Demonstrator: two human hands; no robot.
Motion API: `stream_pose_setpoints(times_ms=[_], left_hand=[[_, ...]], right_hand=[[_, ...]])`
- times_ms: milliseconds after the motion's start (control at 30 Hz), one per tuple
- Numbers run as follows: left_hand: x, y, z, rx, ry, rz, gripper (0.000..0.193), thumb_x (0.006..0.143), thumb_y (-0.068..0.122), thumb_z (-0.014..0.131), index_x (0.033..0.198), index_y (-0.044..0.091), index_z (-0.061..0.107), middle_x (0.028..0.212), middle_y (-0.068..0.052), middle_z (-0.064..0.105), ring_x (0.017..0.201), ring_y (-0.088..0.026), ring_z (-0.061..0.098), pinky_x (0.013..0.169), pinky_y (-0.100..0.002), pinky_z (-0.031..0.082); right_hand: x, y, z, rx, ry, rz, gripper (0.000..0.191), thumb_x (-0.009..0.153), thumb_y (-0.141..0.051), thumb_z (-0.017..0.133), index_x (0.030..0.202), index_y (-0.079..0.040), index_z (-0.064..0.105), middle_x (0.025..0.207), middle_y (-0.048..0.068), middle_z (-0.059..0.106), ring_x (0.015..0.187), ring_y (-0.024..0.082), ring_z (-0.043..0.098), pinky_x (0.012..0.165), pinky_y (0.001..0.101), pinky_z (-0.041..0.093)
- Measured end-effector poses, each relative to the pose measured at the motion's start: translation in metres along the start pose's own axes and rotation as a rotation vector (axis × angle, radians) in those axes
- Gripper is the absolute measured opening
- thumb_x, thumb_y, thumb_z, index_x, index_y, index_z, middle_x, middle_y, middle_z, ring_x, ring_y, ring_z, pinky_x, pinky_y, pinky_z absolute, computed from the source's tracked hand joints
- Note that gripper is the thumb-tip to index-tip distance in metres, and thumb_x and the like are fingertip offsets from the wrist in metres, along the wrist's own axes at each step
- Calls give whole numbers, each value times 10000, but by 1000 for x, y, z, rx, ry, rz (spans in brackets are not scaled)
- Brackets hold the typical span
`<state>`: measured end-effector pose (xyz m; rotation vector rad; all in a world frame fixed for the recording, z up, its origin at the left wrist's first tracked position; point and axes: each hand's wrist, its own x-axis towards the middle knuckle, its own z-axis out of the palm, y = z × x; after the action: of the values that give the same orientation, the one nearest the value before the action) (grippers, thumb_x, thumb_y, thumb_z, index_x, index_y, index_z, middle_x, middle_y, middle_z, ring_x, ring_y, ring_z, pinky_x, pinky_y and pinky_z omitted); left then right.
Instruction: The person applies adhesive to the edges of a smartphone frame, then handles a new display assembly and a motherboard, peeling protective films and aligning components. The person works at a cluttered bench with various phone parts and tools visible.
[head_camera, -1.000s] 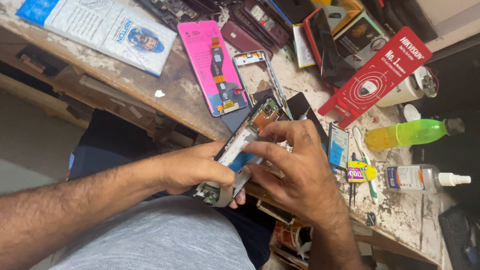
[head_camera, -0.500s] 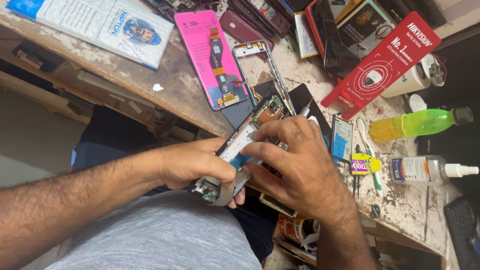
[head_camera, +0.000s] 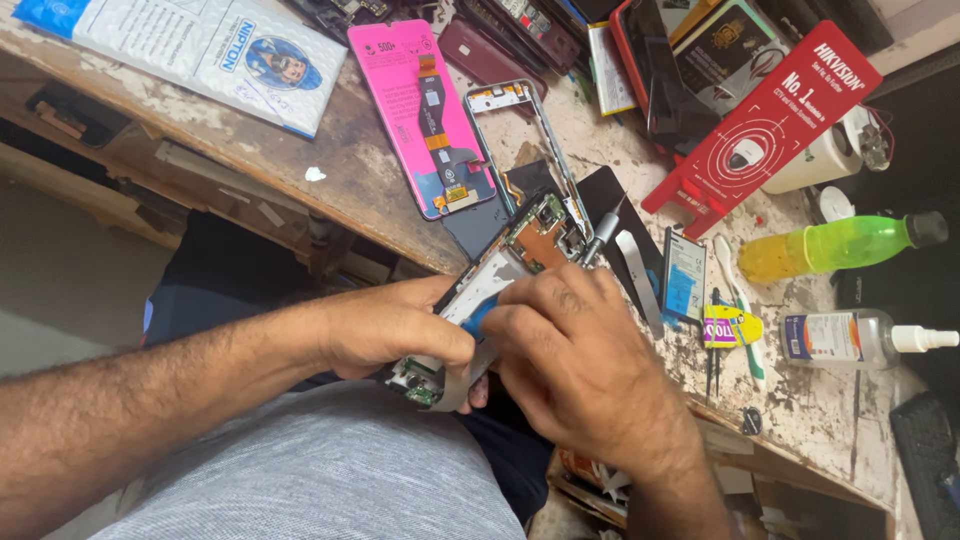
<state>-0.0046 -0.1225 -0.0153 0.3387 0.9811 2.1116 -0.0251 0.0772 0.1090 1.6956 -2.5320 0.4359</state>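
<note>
Gripping the opened phone (head_camera: 500, 290) from below, the left hand (head_camera: 400, 330) was curled tight around its lower end, thumb laid across the exposed inner frame. The right hand (head_camera: 580, 360) was closed over a blue-handled screwdriver (head_camera: 478, 318), whose metal tip appeared to show beyond the knuckles, near the phone's upper corner. The phone itself hung over the person's lap, just off the near edge of the worktop (head_camera: 330, 190), its top end reaching in over that edge.

Judged from how things lay, the teardown was well along: the back was off, the green circuit board and copper-coloured shield at the phone's top end were bare, and a small board showed at its bottom end. What was left could not be told exactly; boards still sat in the frame.

Beyond the phone, a bare metal frame (head_camera: 530, 140) lay on the worktop, and past that a pink-backed display panel (head_camera: 420, 120) with its flex cable. To the right of the phone lay a flat metal pry tool (head_camera: 640, 280) and a small blue battery (head_camera: 685, 275), then a yellow-green bottle (head_camera: 840, 245) and a clear nozzle bottle (head_camera: 860, 338). A red cardboard box (head_camera: 770, 120) stood further back.

Room was tight: clutter crowded the worktop on the phone's right and far sides, while the stretch to its left, toward a printed white packet (head_camera: 200, 50), held little. Below the phone there was only the lap, so any loosened part could drop off the edge.
</note>
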Motion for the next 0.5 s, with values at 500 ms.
stream_pose_setpoints(times_ms=[500], left_hand=[[-1,3,-2,-48,-28,25,424,839,62,572,1243,-58,522,942,-215,710,832,-273,731,748,-406,634]], right_hand=[[-14,0,21,152,240,406,390,747,-226,876,1050,-58,696,1066,96,644,1075,274,608,923,394,504]])
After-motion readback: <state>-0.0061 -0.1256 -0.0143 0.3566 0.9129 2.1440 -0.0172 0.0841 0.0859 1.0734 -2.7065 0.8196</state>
